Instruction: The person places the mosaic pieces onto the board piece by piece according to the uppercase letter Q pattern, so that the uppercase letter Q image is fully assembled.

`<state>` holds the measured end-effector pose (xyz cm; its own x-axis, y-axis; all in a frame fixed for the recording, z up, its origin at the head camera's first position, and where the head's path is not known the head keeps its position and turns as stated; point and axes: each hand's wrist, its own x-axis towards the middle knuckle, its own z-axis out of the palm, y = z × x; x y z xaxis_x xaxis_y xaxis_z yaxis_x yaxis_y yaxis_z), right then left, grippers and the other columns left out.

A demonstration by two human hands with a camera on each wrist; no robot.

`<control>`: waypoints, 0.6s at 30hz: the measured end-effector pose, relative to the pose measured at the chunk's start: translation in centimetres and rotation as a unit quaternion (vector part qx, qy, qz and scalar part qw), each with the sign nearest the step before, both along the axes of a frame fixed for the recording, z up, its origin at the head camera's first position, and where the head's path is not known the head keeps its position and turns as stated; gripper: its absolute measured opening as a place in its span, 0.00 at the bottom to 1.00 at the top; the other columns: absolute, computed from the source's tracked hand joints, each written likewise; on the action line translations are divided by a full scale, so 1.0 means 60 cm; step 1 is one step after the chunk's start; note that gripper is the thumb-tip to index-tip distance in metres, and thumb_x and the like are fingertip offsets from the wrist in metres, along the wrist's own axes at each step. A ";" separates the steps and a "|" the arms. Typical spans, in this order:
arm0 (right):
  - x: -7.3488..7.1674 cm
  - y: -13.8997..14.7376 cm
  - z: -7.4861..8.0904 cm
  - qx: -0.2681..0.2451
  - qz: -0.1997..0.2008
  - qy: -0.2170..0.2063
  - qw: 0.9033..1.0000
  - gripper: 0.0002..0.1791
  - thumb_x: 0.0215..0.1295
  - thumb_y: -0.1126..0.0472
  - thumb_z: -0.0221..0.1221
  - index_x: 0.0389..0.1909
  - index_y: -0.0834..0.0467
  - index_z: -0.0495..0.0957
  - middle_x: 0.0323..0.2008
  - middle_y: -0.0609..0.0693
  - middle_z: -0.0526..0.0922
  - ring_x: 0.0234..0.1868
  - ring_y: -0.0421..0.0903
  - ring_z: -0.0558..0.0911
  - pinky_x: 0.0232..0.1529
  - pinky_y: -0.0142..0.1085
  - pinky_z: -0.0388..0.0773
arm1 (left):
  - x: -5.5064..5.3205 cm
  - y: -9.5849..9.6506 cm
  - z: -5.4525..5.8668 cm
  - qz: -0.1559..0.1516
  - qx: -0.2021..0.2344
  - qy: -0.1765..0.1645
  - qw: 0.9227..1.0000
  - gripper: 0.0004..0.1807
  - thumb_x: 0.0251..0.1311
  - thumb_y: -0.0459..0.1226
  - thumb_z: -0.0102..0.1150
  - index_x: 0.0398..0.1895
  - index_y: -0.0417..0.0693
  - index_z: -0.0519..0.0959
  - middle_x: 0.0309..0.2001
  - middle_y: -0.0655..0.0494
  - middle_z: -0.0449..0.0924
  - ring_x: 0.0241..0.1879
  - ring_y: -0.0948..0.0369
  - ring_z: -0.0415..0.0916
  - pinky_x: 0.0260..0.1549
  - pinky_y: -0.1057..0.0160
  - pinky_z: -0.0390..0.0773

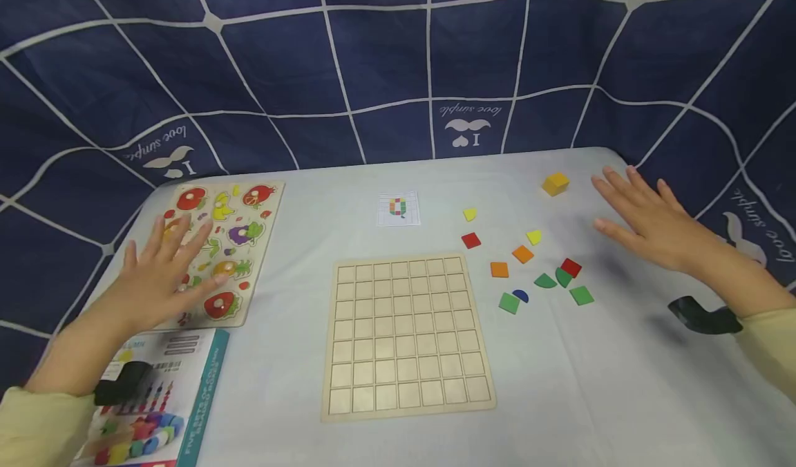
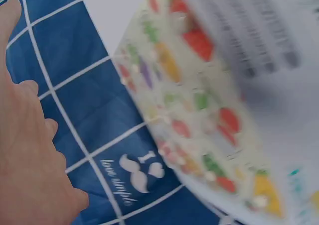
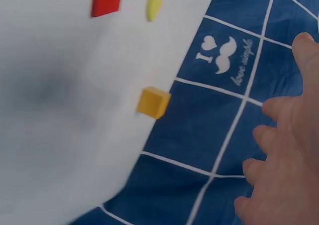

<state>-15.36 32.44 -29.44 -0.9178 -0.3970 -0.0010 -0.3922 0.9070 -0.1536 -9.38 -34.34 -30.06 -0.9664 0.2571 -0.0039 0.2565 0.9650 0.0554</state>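
My left hand [image 1: 160, 273] hovers with spread fingers over a wooden fruit puzzle board [image 1: 261, 208] at the table's left, holding nothing. On the far right my right hand [image 1: 653, 225] is raised above the table, fingers straight and apart, also holding nothing. Nearest to it is a yellow block [image 1: 555, 184], which the right wrist view shows close to the table's edge. Between the hands lies a square wooden grid board [image 1: 404, 339]. Scattered right of the grid are flat coloured pieces, among them a red square [image 1: 470, 240], an orange square [image 1: 499, 269], a green square [image 1: 508, 303] and a blue half circle [image 1: 521, 295].
A small pattern card [image 1: 399, 208] lies behind the grid board. At the front left is a boxed bead toy [image 1: 205, 398], partly under my left forearm. A dark blue checked cloth [image 1: 373, 59] hangs behind the white table [image 1: 280, 370].
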 end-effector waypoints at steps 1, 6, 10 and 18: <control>-0.001 -0.002 0.006 0.004 0.003 -0.001 1.000 0.39 0.71 0.44 0.43 0.74 0.53 0.36 0.73 0.57 0.34 0.69 0.54 0.26 0.60 0.55 0.17 | -0.002 0.002 0.010 -0.003 -0.002 -0.002 1.000 0.49 0.60 0.58 0.48 0.74 0.55 0.33 0.72 0.38 0.28 0.66 0.49 0.11 0.51 0.39 0.13; 0.002 -0.018 0.046 0.025 0.026 0.011 0.999 0.39 0.71 0.45 0.44 0.74 0.53 0.38 0.73 0.56 0.35 0.70 0.52 0.28 0.61 0.53 0.18 | -0.015 0.026 0.071 -0.025 -0.015 0.008 1.000 0.49 0.60 0.58 0.49 0.74 0.55 0.33 0.72 0.43 0.24 0.66 0.50 0.11 0.53 0.40 0.14; 0.012 -0.043 0.077 0.032 0.051 0.035 0.998 0.37 0.71 0.46 0.45 0.74 0.53 0.42 0.73 0.55 0.36 0.71 0.51 0.30 0.62 0.52 0.20 | -0.008 0.075 0.114 -0.048 -0.009 0.026 0.998 0.49 0.59 0.59 0.50 0.74 0.57 0.34 0.73 0.48 0.23 0.67 0.52 0.12 0.55 0.42 0.14; 0.052 -0.102 0.087 -0.053 0.125 0.068 0.988 0.35 0.68 0.53 0.53 0.73 0.52 0.51 0.72 0.54 0.48 0.71 0.53 0.45 0.66 0.51 0.36 | 0.076 0.198 0.138 -0.127 0.078 0.096 0.984 0.55 0.50 0.56 0.62 0.75 0.57 0.40 0.74 0.52 0.28 0.69 0.48 0.21 0.59 0.39 0.25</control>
<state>-12.26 26.32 -24.20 -0.7793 -0.6030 0.1704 -0.6261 0.7602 -0.1734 -4.83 -22.45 -21.76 -0.8496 0.4739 0.2315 0.5089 0.8519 0.1239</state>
